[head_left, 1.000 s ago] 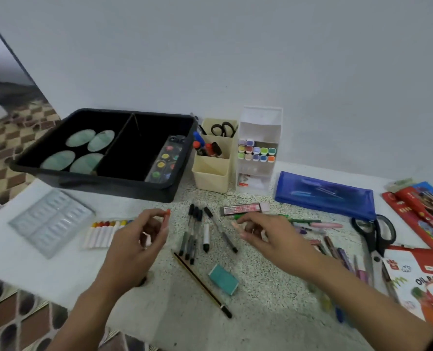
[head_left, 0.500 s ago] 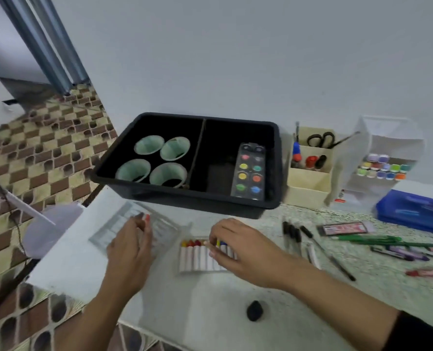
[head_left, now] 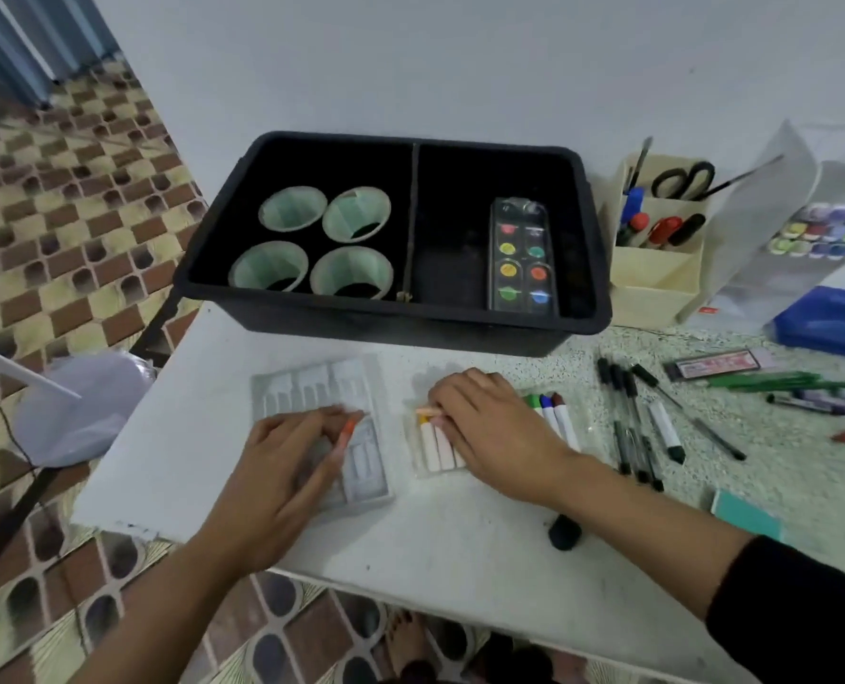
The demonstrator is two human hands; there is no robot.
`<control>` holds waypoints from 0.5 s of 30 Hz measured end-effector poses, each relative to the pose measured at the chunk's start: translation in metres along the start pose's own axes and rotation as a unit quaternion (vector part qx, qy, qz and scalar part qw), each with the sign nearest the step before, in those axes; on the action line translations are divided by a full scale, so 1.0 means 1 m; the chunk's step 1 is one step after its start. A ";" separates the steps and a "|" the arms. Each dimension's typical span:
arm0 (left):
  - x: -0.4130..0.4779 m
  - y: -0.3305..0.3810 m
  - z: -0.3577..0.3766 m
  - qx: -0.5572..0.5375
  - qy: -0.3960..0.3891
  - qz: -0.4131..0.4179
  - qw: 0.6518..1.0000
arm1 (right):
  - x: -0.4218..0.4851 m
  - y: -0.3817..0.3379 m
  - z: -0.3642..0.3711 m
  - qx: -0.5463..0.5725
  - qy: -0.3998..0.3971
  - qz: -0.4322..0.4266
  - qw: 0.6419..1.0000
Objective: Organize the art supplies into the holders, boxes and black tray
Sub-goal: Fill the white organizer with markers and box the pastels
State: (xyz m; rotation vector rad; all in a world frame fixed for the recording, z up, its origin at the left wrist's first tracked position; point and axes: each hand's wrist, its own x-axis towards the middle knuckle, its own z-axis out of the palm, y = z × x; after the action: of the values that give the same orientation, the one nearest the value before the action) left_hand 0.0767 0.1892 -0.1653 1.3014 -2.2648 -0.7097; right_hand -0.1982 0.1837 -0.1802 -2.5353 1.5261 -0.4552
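The left hand [head_left: 282, 466], at lower centre-left of the frame, pinches an orange pastel [head_left: 349, 429] in its fingertips. The stick points down over the clear moulded insert [head_left: 319, 387], which lies on the counter [head_left: 450, 545] just below the black tray [head_left: 396, 333]. The right hand [head_left: 489, 431], at the centre, lies curled over the loose row of pastels [head_left: 440, 454]. It appears to pinch a peach pastel [head_left: 428, 411] at the row's upper left end.

The insert is probably the weakest point. It looks thin and light, and nothing visibly pins it down. A stick pressed in at an angle could skid it toward the left edge of the counter or tip it up. The slots are blurred here, so I cannot tell whether the orange tip is lined up with one. Forced in crooked, a soft pastel would likely snap or smear.

On the right, the sticks are round and lie side by side. Lifting one out from under the curled fingers could set its neighbours rolling toward the pens [head_left: 633, 436] or the near edge. The right forearm also passes close above a small black object [head_left: 563, 533], and a careless pull back could knock it off.

With both hands busy, neither is free to catch anything that slips.
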 end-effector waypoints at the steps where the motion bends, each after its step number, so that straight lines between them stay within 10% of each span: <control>1: 0.001 0.003 0.003 -0.006 -0.016 0.011 1.000 | -0.003 0.006 -0.003 -0.008 0.001 -0.001 1.000; 9: 0.031 0.040 0.035 -0.185 -0.052 0.025 0.981 | -0.031 0.045 -0.028 -0.009 -0.008 0.013 1.000; 15: 0.049 0.050 0.024 -0.210 0.096 -0.024 0.973 | -0.019 0.015 -0.041 0.141 0.112 0.081 0.980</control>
State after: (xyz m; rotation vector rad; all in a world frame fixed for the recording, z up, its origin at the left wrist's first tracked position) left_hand 0.0066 0.1728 -0.1478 1.1636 -1.8098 -0.9709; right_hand -0.2328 0.1946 -0.1491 -2.1853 1.5943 -0.8889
